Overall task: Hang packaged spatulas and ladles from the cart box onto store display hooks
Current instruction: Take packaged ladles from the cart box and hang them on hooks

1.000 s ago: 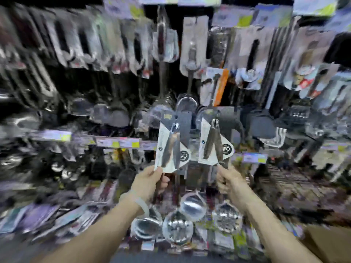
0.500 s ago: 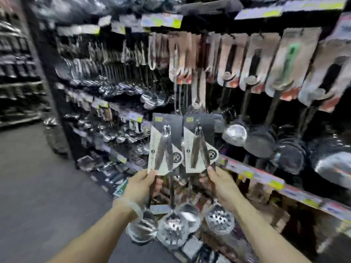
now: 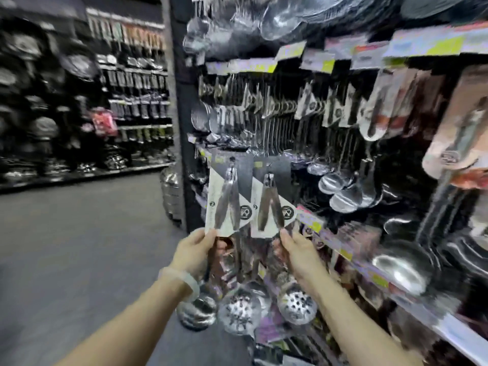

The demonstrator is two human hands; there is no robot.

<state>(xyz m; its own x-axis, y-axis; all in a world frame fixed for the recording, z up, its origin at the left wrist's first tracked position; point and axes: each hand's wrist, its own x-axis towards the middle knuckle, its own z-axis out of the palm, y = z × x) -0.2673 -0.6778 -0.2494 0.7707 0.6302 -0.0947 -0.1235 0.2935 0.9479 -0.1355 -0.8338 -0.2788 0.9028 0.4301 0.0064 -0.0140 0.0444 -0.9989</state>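
My left hand (image 3: 194, 249) grips a packaged ladle set by the lower edge of its white and grey card (image 3: 227, 196). My right hand (image 3: 293, 249) grips a second packaged set with a matching card (image 3: 272, 202). Both cards stand upright side by side at chest height. Steel bowls hang below my hands: a plain ladle bowl (image 3: 196, 311) and two perforated skimmer bowls (image 3: 239, 310) (image 3: 297, 303). The display rack (image 3: 343, 133) with hooks full of carded utensils is just beyond and to the right. The cart box is out of view.
Price label strips (image 3: 330, 58) run along the rack's rails. Hanging ladles (image 3: 343, 188) and carded spatulas (image 3: 380, 107) crowd the right side. A grey aisle floor (image 3: 79, 233) opens to the left, with another shelving wall of cookware (image 3: 79, 101) behind it.
The view has swung left along the rack, so the aisle and the far shelves now fill the left. Both hands keep their hold on the two carded sets, still side by side.
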